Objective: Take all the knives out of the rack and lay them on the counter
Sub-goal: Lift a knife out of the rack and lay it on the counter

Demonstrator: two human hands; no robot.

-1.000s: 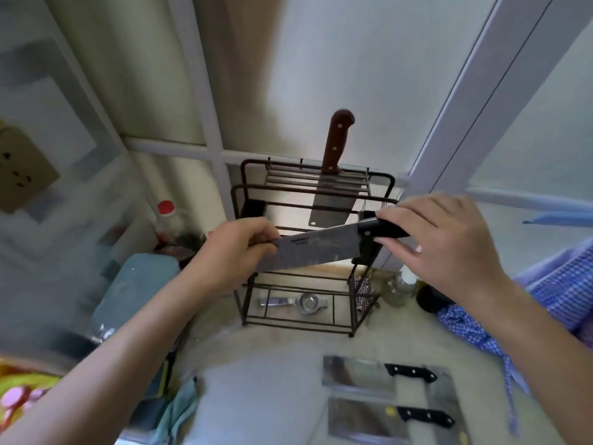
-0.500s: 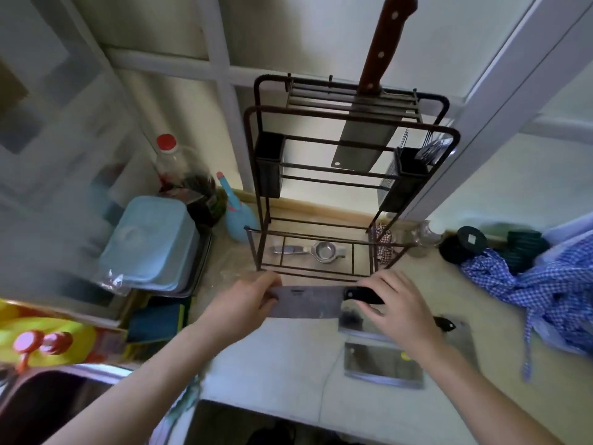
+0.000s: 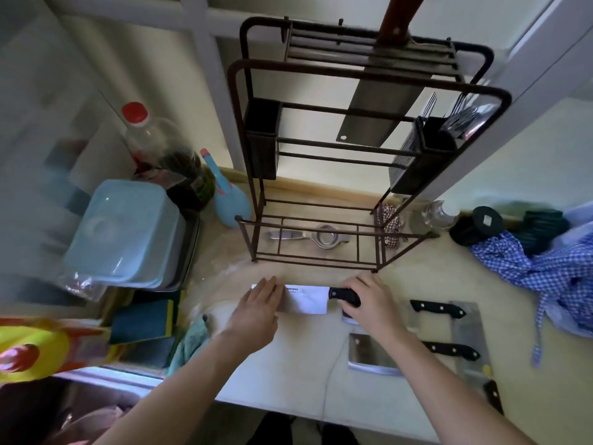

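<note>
A black-handled cleaver (image 3: 306,300) lies flat on the counter (image 3: 288,374) just in front of the brown wire rack (image 3: 362,91). My right hand (image 3: 369,300) grips its handle. My left hand (image 3: 261,303) rests flat on the blade's far end. One wooden-handled cleaver (image 3: 380,117) still hangs in the rack's top slots. Lying on the counter to the right are two more black-handled cleavers (image 3: 449,309) (image 3: 375,354), and another dark handle (image 3: 492,396) shows at the counter's edge.
A light blue lidded tub (image 3: 125,232), a red-capped bottle (image 3: 150,136) and a blue spray bottle (image 3: 227,194) stand left of the rack. A metal squeezer (image 3: 317,239) lies under the rack. A blue checked cloth (image 3: 539,264) and dark jar lids (image 3: 481,223) are at right.
Both hands lowered the black-handled cleaver from in front of the rack down onto the counter. My left hand went from pinching the blade tip to lying flat on it.
</note>
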